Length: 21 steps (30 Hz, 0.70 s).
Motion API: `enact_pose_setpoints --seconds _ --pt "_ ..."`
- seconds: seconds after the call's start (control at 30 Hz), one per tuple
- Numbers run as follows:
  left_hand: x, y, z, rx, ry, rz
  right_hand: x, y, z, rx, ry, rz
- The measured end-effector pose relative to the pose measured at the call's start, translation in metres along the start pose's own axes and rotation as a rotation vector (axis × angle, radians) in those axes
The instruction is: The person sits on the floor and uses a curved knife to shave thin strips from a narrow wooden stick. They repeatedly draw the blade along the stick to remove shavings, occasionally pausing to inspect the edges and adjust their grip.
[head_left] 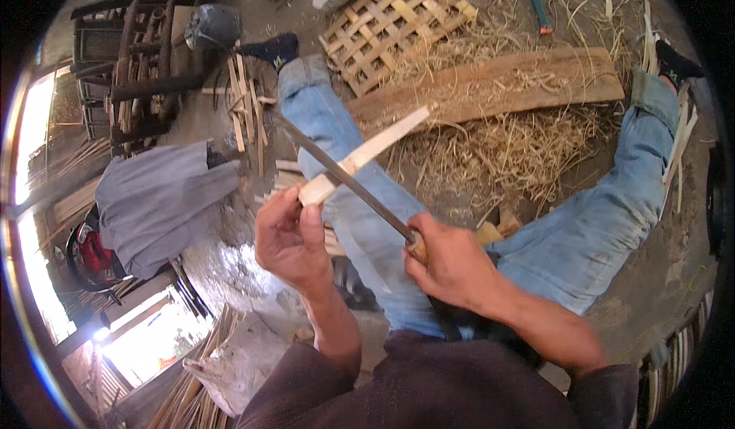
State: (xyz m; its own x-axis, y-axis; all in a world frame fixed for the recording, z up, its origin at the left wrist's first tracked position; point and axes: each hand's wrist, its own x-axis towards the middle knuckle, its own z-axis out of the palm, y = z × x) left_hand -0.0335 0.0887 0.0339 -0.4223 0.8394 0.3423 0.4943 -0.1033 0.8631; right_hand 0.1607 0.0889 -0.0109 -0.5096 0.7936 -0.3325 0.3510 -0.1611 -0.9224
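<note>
My left hand (291, 237) grips the near end of a pale bamboo strip (367, 153) that points up and to the right. My right hand (452, 264) is closed on the wooden handle of a long dark knife (337, 170). The blade runs up and to the left and crosses the strip just above my left thumb. Both hands are over my left leg in blue jeans (344, 168). My right leg (612, 214) stretches out to the right.
A long wooden plank (498, 84) lies across a heap of bamboo shavings (505, 149). A woven bamboo lattice (394, 23) is behind it. A grey cloth (153, 199), a wooden chair (126, 61) and cut bamboo strips (249, 107) are at left.
</note>
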Motion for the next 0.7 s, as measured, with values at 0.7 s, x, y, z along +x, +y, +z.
enact_pose_setpoints --seconds 0.7 --pt "0.013 -0.002 -0.002 0.196 0.164 0.050 0.004 0.026 -0.021 -0.120 0.339 0.066"
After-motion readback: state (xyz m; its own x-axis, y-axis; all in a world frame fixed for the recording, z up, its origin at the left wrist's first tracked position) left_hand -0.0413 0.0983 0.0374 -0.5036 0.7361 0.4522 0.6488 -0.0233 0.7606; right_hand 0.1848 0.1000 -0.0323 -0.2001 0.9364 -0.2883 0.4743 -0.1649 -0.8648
